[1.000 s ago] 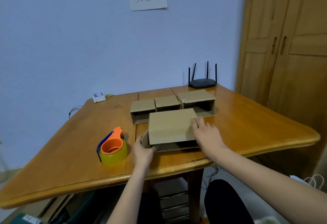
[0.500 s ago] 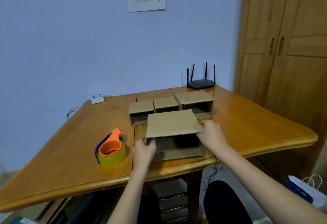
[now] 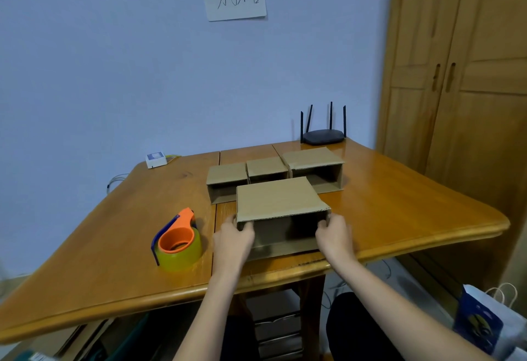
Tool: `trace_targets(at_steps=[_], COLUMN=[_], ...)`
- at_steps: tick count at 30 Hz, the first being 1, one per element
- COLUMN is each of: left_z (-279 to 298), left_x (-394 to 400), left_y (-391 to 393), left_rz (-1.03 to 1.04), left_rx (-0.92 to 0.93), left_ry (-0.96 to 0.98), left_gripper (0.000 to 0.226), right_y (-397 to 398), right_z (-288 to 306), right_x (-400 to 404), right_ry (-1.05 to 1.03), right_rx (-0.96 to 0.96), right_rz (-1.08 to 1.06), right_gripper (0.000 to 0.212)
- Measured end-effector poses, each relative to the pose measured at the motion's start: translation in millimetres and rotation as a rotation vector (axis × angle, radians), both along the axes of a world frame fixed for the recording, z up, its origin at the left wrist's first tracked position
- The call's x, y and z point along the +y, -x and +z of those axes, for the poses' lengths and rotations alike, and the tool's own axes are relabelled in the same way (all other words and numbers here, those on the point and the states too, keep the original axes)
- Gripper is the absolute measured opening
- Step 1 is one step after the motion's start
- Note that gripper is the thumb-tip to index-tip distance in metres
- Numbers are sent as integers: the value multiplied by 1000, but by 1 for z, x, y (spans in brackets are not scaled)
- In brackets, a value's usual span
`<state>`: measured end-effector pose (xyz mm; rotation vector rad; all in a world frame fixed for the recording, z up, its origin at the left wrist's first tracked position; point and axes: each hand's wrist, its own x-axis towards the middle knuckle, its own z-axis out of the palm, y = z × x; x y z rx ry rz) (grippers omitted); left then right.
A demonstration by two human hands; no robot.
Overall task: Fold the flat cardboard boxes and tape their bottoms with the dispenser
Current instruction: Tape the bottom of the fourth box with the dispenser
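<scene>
Cardboard box sits open near the frame's middle. Left hand and right hand each grip one side. Tape dispenser sits left.

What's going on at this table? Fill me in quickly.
A person is setting up cardboard boxes. Their left hand and right hand grip the two sides of a box opened into a tube, its open end facing them, near the table's front edge. Three more opened boxes sit in a row behind it. The tape dispenser rests untouched to the left. No tape shows on the held box from here.
</scene>
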<state>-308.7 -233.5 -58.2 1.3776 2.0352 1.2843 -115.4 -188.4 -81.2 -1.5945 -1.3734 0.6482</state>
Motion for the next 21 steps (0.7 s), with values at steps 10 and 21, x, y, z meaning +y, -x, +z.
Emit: trace_targets(at_steps=[10, 21], left_z=[-2, -14], left_x=[17, 28], left_y=[7, 8], left_rz=[7, 77], left_rx=[-163, -226], left_ry=[62, 89], left_gripper=[37, 41], right_y=[3, -6], right_z=[10, -6], right_x=[4, 8], right_ry=[-36, 5], right_rx=[-138, -50], right_rz=[21, -17], right_gripper=[21, 28])
